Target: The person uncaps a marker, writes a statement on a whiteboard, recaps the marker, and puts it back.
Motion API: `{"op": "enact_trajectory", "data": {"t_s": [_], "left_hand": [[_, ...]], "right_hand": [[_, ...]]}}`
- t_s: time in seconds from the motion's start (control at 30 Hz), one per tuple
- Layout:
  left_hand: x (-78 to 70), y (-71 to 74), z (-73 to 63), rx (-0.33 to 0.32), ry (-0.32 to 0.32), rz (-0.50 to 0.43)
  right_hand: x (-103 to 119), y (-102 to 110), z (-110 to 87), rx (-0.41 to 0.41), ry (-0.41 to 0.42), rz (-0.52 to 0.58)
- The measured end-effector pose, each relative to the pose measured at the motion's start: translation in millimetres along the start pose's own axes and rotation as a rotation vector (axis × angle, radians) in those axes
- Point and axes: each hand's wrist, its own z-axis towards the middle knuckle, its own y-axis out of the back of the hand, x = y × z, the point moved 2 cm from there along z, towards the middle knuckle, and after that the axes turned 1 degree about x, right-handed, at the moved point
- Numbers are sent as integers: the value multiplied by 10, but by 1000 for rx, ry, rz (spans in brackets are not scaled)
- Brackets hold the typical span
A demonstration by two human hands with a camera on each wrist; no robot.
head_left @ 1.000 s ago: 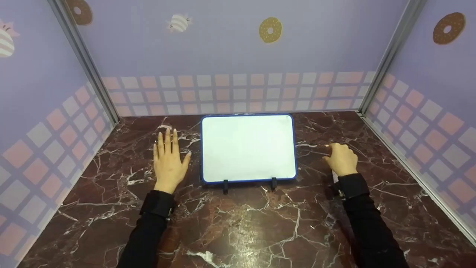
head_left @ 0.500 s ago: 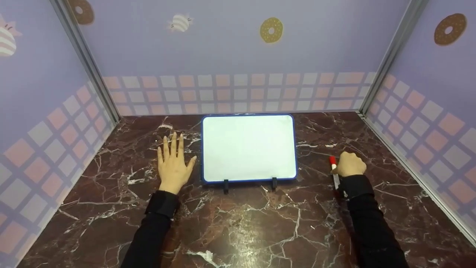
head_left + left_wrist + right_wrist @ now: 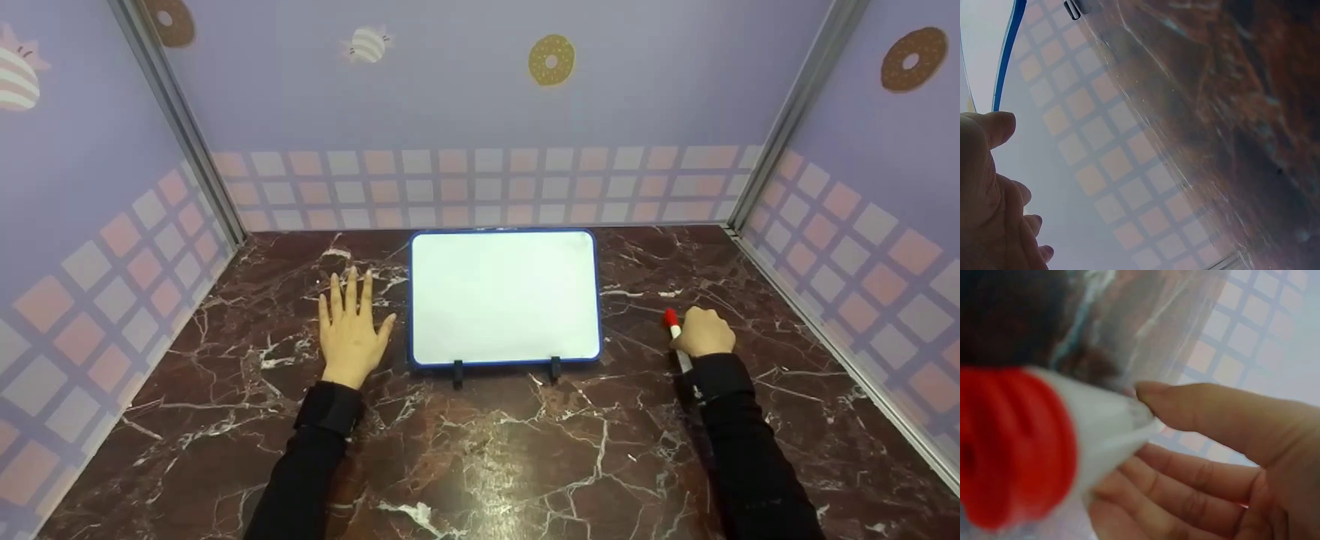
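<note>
In the head view a small whiteboard with a blue frame leans on black feet in the middle. To its left is my left hand, fingers straight and spread, holding nothing. The left wrist view has my thumb near the board's blue edge. Right of the board, my right hand grips a white marker with a red cap, cap pointing away from me. Close up in the right wrist view, thumb and fingers pinch the white barrel; the red end looms large and blurred.
A dark red marbled tabletop lies under both hands. Lilac walls with a pink and white check band enclose it at the back and both sides, with grey metal posts at the back corners.
My right hand has turned and shifted slightly right and nearer to me, bringing the marker's red cap into sight. My left hand has moved a little to the right, toward the whiteboard.
</note>
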Motion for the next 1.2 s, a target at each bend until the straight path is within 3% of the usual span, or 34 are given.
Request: {"op": "enact_trajectory", "data": {"t_s": [0.2, 0.43, 0.7, 0.93, 1.07, 1.2], "left_hand": [[-6, 21, 0, -17, -7, 26], [-95, 68, -13, -115, -72, 67], [-364, 114, -51, -179, -162, 122], [-776, 104, -150, -189, -309, 144], [-977, 60, -252, -201, -423, 49], [-1106, 11, -340, -254, -526, -42]], "right_hand": [[128, 129, -59, -181, 58, 30], [497, 266, -209, -371, 188, 106], [1130, 82, -474, -562, 405, 138], [1568, -183, -746, -622, 654, 146], [1713, -305, -872, -654, 764, 109], [1807, -398, -961, -689, 857, 61]]}}
